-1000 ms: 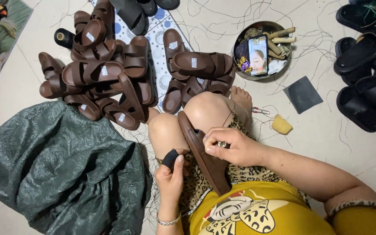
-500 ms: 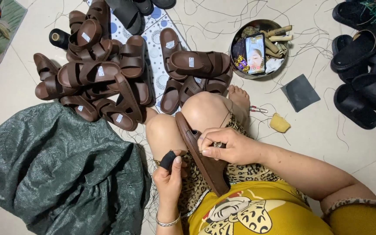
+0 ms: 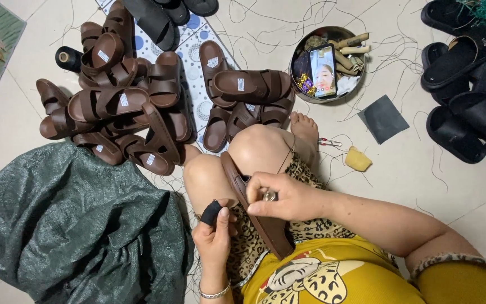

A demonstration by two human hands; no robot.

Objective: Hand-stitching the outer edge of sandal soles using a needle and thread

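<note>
Brown sandal (image 3: 257, 217): I see it lying along my lap, between the bare knees, its sole edge turned up; both hands are on it.
Right hand (image 3: 285, 197): grip closed on the sandal's edge; a small silver-coloured piece (image 3: 269, 196) is pinched at the fingertips.
Left hand (image 3: 216, 233): fingers curled against the sandal's left side; the thumb wears a dark cover (image 3: 211, 213).
Round metal tin (image 3: 310, 97): on the floor beyond my foot; it holds a phone (image 3: 323, 71) with a lit screen, wooden-handled tools (image 3: 349, 48), glittery scraps and white bits.
Pile of brown sandals (image 3: 125, 107): heaped on the floor, left of the tin.
Green sack (image 3: 68, 225): crumpled beside my left knee; I cannot tell its contents.
</note>
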